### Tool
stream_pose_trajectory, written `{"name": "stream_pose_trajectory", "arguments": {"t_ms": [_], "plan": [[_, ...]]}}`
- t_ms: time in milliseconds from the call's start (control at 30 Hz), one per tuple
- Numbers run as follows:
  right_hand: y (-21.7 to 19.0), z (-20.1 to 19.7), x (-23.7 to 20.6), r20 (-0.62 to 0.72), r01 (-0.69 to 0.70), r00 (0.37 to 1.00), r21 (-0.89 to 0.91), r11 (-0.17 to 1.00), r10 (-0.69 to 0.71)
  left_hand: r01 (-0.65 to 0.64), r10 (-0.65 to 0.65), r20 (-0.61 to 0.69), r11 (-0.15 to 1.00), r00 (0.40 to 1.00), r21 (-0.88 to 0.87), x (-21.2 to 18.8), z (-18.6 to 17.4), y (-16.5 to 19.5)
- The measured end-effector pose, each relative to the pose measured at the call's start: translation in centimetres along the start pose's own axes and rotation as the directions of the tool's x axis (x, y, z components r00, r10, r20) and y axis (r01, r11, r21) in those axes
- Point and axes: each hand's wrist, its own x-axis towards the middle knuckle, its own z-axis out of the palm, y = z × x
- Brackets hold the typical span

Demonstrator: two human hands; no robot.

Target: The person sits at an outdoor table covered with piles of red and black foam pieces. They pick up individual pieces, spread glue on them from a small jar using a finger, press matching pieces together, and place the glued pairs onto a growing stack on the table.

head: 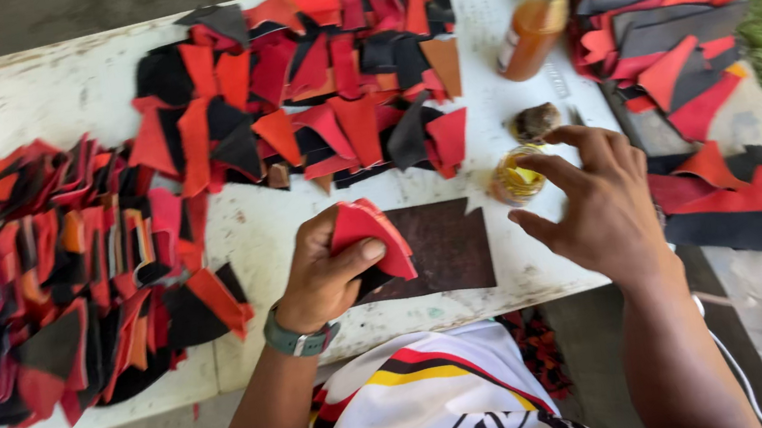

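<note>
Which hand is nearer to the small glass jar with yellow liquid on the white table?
The right hand. Its fingers reach almost to the small jar, just right of it. The left hand is farther away, to the jar's lower left, holding a red leather piece.

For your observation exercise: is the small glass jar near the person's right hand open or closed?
Open. The small glass jar shows a bare round rim with yellowish liquid visible inside and no lid on it; the right hand reaches just beside it.

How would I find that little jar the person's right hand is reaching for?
Start at the white table and find the dark brown rectangular mat near its front edge. Just past the mat's right corner, under the right hand, stands a small clear glass jar of yellow liquid, much shorter than the tall orange bottle behind it.
</note>
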Motion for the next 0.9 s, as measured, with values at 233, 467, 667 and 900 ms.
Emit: {"name": "stream_pose_trajectory", "arguments": {"t_ms": [233, 467, 667, 900], "plan": [[0.8, 3.1, 0.4, 0.347, -0.055, 0.932, -0.154, 0.986, 0.106, 0.064, -0.063, -0.065, 0.998, 0.996, 0.005, -3.8, -1.1, -1.2], [-0.6, 0.0, 1.9, 0.623, -0.037, 0.750, -0.294, 0.955, 0.221, 0.066, -0.066, -0.036, 0.998, 0.997, -0.008, -4.3, 1.6, 1.0], [-3.7, -4.6, -3.9, 0.331, -0.081, 0.938, -0.081, 0.993, 0.103, 0.178, -0.192, -0.139, 0.978, 0.971, -0.107, -8.6, 3.2, 3.1], [-8.4, -8.2, -8.3, 0.132, -0.025, 0.987, 0.681, 0.732, -0.089, 0.078, -0.079, -0.007, 0.993, 0.997, -0.084, -9.4, 3.8, 4.2]]}}
